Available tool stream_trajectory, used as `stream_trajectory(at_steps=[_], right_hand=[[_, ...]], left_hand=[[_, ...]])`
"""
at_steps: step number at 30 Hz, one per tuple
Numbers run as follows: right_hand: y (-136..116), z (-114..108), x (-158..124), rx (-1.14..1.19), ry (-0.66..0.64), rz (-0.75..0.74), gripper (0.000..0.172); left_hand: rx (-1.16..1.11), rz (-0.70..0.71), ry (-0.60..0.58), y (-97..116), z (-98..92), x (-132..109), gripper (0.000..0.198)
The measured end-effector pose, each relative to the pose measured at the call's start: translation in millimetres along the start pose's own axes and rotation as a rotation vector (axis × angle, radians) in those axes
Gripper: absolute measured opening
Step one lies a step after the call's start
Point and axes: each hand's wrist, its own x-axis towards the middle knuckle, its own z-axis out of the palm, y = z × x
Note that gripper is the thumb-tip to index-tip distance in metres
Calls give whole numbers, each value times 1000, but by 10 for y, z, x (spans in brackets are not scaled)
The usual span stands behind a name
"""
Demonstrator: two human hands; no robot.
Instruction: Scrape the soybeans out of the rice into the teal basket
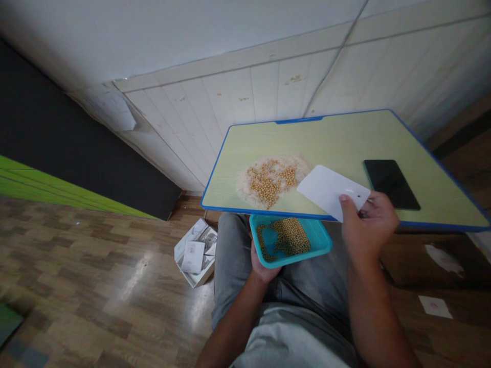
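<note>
My right hand (368, 225) pinches a flat white plastic scraper (330, 189) by its end with the small hole, thumb on top. The scraper's far edge is beside a pile of pale grains like rice (245, 191), mixed with round golden soybeans (268, 186), on the table top. My left hand (264, 268) supports a turquoise plastic tray (322, 247) from below and its near left side, just under the table's front edge. Inside the tray lie many soybeans (293, 237), with part of the bottom showing. Most of my left fingers are hidden beneath the tray.
The small table (341, 138) has a pale green top and blue rim and stands near a white panelled wall (264, 92). A dark phone (391, 184) lies on its right side. On the wooden floor (115, 286) is an open white box (197, 253) with papers.
</note>
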Motion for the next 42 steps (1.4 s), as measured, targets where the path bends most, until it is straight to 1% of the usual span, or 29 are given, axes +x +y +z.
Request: stream_trajectory(at_steps=[5, 10, 15, 20, 23, 26, 30, 33, 36, 42], right_hand=[[-36, 117, 11, 24, -39, -54, 37], [-60, 221, 86, -13, -80, -137, 28], [-73, 246, 159, -18, -165, -148, 23], [-64, 273, 194, -5, -151, -184, 20], [-60, 295, 209, -32, -199, -176, 19], [-61, 308, 215, -6, -244, -158, 21], [-69, 315, 215, 11, -214, -170, 20], [-72, 315, 214, 7, -237, -174, 19], [-71, 308, 213, 24, -274, -157, 20], [-78, 272, 213, 26, -250, -146, 22]], left_hand=[[3, -17, -21, 21, 3, -31, 55], [4, -14, -2, 33, 19, -79, 57], [33, 3, -5, 25, 19, -81, 59], [50, 19, -27, -17, 3, -47, 61], [38, 16, -23, -42, -36, -35, 61], [39, 17, -31, -56, -72, -26, 61], [18, 7, -34, -58, -97, -16, 60], [1, -9, -56, -53, -118, -10, 61], [7, -13, -97, -47, -135, 4, 64], [26, -16, -109, -60, -138, 42, 74]])
